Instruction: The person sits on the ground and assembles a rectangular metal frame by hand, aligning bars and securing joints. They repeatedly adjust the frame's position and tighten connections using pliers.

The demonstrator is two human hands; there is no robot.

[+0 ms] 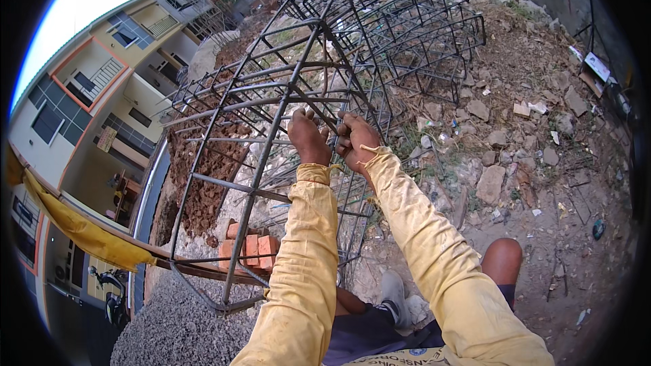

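Observation:
A cage of steel rebar (263,156), made of long bars crossed by square stirrups, stands tilted before me. My left hand (309,138) has its fingers curled closed among the bars on the cage's right side. Just right of it, my right hand (355,141) is also closed, fingertips bent in close to a bar. The two hands nearly meet. Whatever lies between their fingers is too small or hidden to make out. Yellow sleeves cover both my forearms.
More rebar cages (420,20) lie beyond. Red bricks (258,247) sit at lower left beside a gravel heap (176,318). Broken stones (491,183) and litter cover the ground at right. A yellow cloth (81,230) hangs before houses (88,95) at left.

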